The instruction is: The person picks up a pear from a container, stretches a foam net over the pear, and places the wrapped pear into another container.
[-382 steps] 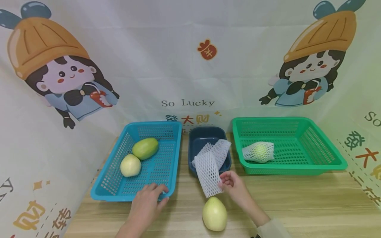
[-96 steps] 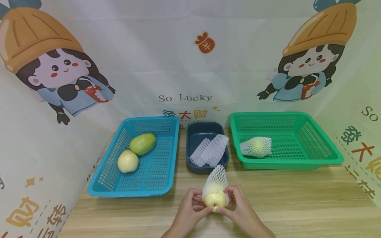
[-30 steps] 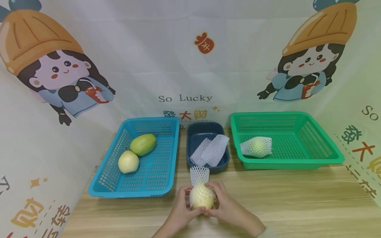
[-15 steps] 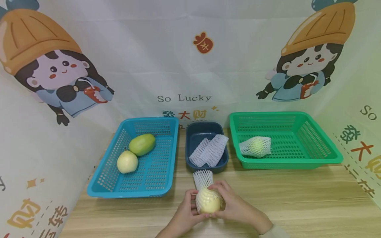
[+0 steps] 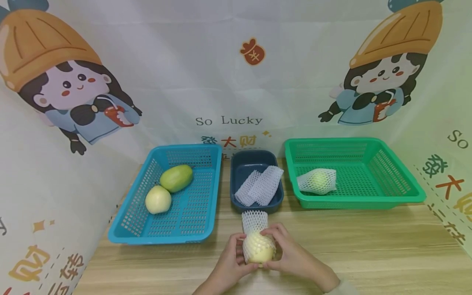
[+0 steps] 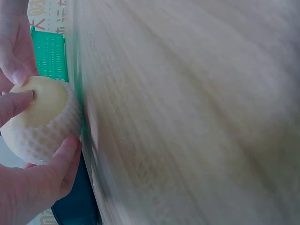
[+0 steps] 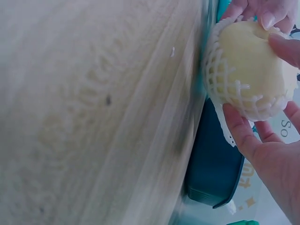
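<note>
A pale yellow pear (image 5: 261,255) is between my two hands near the table's front, partly covered by a white foam net sleeve (image 5: 255,221). The sleeve's loose end points away toward the navy bin. My left hand (image 5: 231,262) grips the pear from the left, fingers curled round its side and thumb at its near end. From the right, my right hand (image 5: 289,256) holds it likewise, with fingertips on the netting. Both wrist views show the near end of the pear (image 7: 255,61) bare, with the netting (image 6: 42,138) round its far part.
At left, a blue basket (image 5: 212,205) holds a pale round fruit (image 5: 158,200) and a green oblong fruit (image 5: 176,178). The navy bin (image 5: 241,166) contains white net sleeves (image 5: 263,186). To the right stands a green basket (image 5: 361,200) with a net-wrapped fruit (image 5: 318,181).
Earlier the pear lay bare on the table while my right hand held the sleeve by the bin. Now the sleeve covers much of the pear. Over the last second, hands and pear shifted slightly right.
</note>
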Available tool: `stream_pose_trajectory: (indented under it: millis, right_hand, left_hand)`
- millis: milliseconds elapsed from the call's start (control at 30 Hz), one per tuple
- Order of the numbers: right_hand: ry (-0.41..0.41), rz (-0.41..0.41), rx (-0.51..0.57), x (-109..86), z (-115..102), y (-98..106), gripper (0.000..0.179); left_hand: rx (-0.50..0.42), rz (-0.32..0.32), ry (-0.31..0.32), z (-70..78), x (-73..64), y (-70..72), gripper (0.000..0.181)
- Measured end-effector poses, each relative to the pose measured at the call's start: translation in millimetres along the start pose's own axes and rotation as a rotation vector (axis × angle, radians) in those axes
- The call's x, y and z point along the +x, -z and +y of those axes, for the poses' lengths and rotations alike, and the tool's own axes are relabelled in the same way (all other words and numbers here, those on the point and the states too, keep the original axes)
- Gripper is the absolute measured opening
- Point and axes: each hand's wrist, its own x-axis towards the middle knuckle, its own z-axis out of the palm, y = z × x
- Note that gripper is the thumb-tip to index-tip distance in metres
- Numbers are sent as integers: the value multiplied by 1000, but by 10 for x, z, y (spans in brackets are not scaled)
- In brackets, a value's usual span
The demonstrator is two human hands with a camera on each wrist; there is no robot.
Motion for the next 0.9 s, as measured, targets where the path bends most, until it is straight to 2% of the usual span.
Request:
stream_pose_trajectory:
  millis: [267,467,900]
  right_hand:
    - [5,45,104,-18,33,1,60]
    - [12,69,107,-38,30,6,56]
    - [-3,150,119,-64,35,-45,51]
  left_hand:
    - [31,61,-5,-6,41,-10,71]
    - [59,86,11,8,47,-15,71]
    - [106,142,-9,-8,49,-56,66]
